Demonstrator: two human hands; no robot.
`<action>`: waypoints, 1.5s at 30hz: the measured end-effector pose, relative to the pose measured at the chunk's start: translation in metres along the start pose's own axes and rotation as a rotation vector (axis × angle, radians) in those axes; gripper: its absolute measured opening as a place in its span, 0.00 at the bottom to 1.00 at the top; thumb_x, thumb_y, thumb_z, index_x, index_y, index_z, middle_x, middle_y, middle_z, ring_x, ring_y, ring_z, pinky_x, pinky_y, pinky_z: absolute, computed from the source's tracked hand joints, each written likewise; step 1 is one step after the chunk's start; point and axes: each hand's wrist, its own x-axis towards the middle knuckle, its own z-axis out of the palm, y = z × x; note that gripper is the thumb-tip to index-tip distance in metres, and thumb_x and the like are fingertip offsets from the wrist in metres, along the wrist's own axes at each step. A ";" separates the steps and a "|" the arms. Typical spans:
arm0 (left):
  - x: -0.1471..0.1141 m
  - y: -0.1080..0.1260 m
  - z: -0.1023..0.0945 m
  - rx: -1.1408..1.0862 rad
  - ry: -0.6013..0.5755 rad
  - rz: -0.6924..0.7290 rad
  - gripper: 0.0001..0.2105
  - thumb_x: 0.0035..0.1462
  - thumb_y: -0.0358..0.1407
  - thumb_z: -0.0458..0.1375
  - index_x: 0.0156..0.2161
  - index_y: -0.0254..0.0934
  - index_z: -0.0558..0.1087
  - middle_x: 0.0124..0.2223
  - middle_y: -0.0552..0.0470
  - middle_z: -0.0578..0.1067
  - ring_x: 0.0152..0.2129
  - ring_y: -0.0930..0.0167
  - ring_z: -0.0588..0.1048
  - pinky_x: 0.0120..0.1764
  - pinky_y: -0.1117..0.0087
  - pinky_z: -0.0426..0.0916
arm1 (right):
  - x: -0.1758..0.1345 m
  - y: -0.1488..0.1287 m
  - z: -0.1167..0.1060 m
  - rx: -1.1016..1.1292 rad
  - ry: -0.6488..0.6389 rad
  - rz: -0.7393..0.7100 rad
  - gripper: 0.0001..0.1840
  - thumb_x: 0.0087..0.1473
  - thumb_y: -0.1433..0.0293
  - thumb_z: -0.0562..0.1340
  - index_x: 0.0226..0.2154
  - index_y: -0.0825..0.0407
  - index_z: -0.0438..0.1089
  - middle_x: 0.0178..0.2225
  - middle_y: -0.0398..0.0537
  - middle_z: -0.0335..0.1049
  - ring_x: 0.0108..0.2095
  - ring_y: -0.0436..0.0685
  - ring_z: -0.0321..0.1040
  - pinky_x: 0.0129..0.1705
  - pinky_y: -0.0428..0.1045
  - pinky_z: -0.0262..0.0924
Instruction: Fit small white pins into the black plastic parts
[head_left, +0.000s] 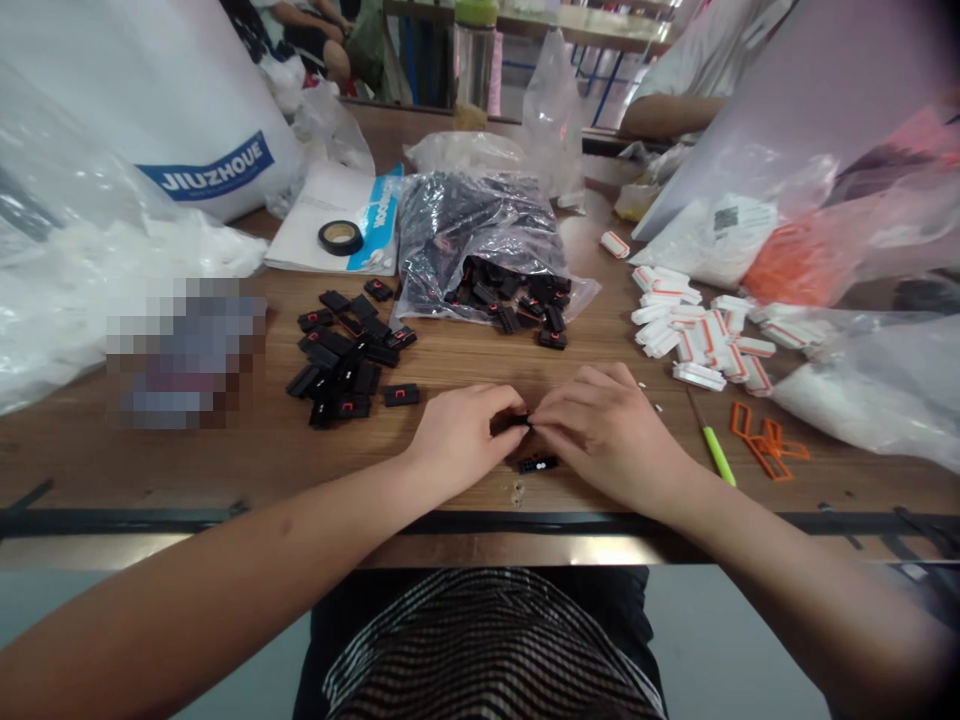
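Note:
Near the table's front edge, my left hand (465,435) pinches a small black plastic connector housing (523,420) between thumb and fingers. From the other side, the closed fingertips of my right hand (611,430) grip the housing's right end. Fingers hide most of the part. Just below them on the wood lies another black connector housing (538,464) with a row of holes and two white spots. A heap of similar black housings (352,350), some with red marks, is left of my hands. One single housing (401,395) sits closest to my left hand.
A clear bag (480,220) spills black housings behind my hands. To the right are white-and-orange parts (705,340), a green-handled tool (718,455) and orange frames (766,445). Black tape (340,238) rests on a booklet (315,200). Large bags flank both sides; people sit beyond.

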 end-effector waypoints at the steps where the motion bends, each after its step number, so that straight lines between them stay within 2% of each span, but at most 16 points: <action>1: 0.000 0.000 0.000 0.000 -0.001 -0.001 0.05 0.56 0.35 0.64 0.39 0.40 0.75 0.30 0.56 0.75 0.26 0.71 0.71 0.33 0.68 0.65 | 0.001 -0.002 0.001 -0.006 -0.006 -0.001 0.11 0.61 0.70 0.59 0.33 0.48 0.78 0.35 0.45 0.78 0.37 0.58 0.67 0.42 0.56 0.51; 5: 0.000 0.000 0.000 0.006 0.003 -0.010 0.04 0.56 0.35 0.63 0.37 0.41 0.76 0.29 0.57 0.74 0.25 0.71 0.71 0.32 0.69 0.63 | 0.001 -0.002 0.001 0.048 -0.013 0.009 0.10 0.61 0.69 0.60 0.33 0.48 0.78 0.36 0.46 0.78 0.38 0.58 0.67 0.43 0.56 0.53; 8: 0.000 -0.001 0.001 -0.003 0.013 -0.005 0.03 0.56 0.36 0.63 0.37 0.41 0.75 0.28 0.57 0.73 0.25 0.72 0.70 0.31 0.70 0.62 | -0.013 0.019 -0.009 0.150 0.060 0.095 0.10 0.61 0.68 0.60 0.36 0.48 0.78 0.38 0.47 0.78 0.40 0.57 0.70 0.45 0.55 0.57; 11: 0.000 -0.002 0.001 -0.013 0.015 0.000 0.03 0.56 0.36 0.62 0.37 0.41 0.76 0.27 0.57 0.72 0.24 0.73 0.69 0.30 0.70 0.62 | -0.042 0.057 -0.024 0.099 0.095 0.342 0.11 0.60 0.65 0.60 0.34 0.48 0.78 0.35 0.48 0.79 0.36 0.57 0.72 0.40 0.53 0.61; 13: 0.000 -0.003 0.001 -0.011 0.011 0.001 0.04 0.56 0.36 0.62 0.37 0.41 0.76 0.26 0.57 0.72 0.23 0.73 0.69 0.30 0.70 0.61 | -0.061 0.081 -0.031 -0.072 -0.001 0.595 0.10 0.55 0.62 0.63 0.29 0.48 0.79 0.28 0.48 0.77 0.29 0.59 0.71 0.32 0.53 0.58; 15: 0.000 -0.003 0.001 -0.009 0.008 -0.002 0.03 0.56 0.37 0.62 0.36 0.41 0.76 0.26 0.57 0.72 0.23 0.73 0.68 0.30 0.70 0.61 | -0.076 0.096 -0.033 -0.164 -0.079 0.683 0.10 0.53 0.62 0.63 0.29 0.47 0.80 0.24 0.47 0.75 0.26 0.59 0.70 0.30 0.53 0.57; 20: 0.000 -0.003 0.001 -0.013 0.014 0.003 0.03 0.57 0.37 0.62 0.36 0.41 0.76 0.25 0.57 0.72 0.23 0.73 0.68 0.30 0.70 0.61 | -0.084 0.099 -0.028 -0.197 -0.081 0.590 0.12 0.53 0.65 0.59 0.30 0.48 0.80 0.27 0.48 0.77 0.30 0.61 0.73 0.35 0.54 0.60; 25: 0.000 -0.003 0.001 0.002 0.025 0.022 0.03 0.57 0.37 0.62 0.36 0.41 0.76 0.25 0.57 0.71 0.22 0.73 0.67 0.29 0.70 0.60 | -0.081 0.096 -0.028 -0.124 -0.080 0.597 0.12 0.54 0.64 0.60 0.29 0.47 0.79 0.28 0.46 0.78 0.30 0.59 0.73 0.35 0.53 0.61; 31: 0.001 -0.003 0.002 0.004 0.019 0.012 0.03 0.56 0.36 0.63 0.36 0.41 0.76 0.26 0.57 0.72 0.22 0.73 0.67 0.28 0.70 0.59 | -0.076 0.098 -0.030 -0.275 -0.124 0.374 0.14 0.57 0.67 0.57 0.25 0.49 0.76 0.28 0.50 0.76 0.34 0.61 0.71 0.40 0.56 0.58; 33: 0.001 -0.003 0.002 0.004 0.014 0.009 0.03 0.56 0.36 0.62 0.36 0.41 0.76 0.26 0.57 0.72 0.22 0.73 0.67 0.28 0.70 0.59 | -0.078 0.100 -0.031 -0.226 -0.134 0.330 0.15 0.57 0.67 0.57 0.27 0.49 0.77 0.29 0.51 0.76 0.35 0.61 0.71 0.41 0.56 0.59; 35: 0.001 -0.004 0.002 0.002 0.011 0.007 0.03 0.56 0.36 0.63 0.36 0.41 0.76 0.26 0.57 0.72 0.22 0.73 0.67 0.28 0.70 0.59 | -0.081 0.104 -0.032 -0.114 -0.108 0.363 0.14 0.58 0.65 0.57 0.32 0.48 0.79 0.33 0.50 0.78 0.36 0.60 0.72 0.42 0.56 0.61; 37: 0.001 -0.004 0.002 0.001 0.011 0.010 0.03 0.56 0.36 0.63 0.36 0.41 0.76 0.26 0.57 0.72 0.22 0.73 0.67 0.29 0.70 0.59 | -0.085 0.107 -0.032 -0.038 -0.070 0.454 0.13 0.57 0.63 0.59 0.36 0.48 0.79 0.35 0.49 0.80 0.37 0.60 0.74 0.41 0.55 0.63; 40: 0.000 -0.003 0.001 -0.002 0.012 0.014 0.03 0.56 0.36 0.63 0.36 0.41 0.76 0.26 0.57 0.72 0.22 0.73 0.67 0.29 0.70 0.59 | -0.088 0.108 -0.029 -0.078 -0.066 0.565 0.14 0.56 0.61 0.59 0.33 0.48 0.80 0.32 0.48 0.80 0.33 0.60 0.74 0.36 0.54 0.62; 45: 0.000 -0.002 0.001 -0.013 0.006 -0.002 0.03 0.56 0.36 0.63 0.36 0.40 0.76 0.26 0.57 0.72 0.22 0.73 0.67 0.29 0.70 0.60 | -0.086 0.099 -0.021 -0.152 -0.041 0.660 0.14 0.54 0.60 0.60 0.27 0.47 0.79 0.23 0.46 0.76 0.25 0.58 0.71 0.30 0.52 0.58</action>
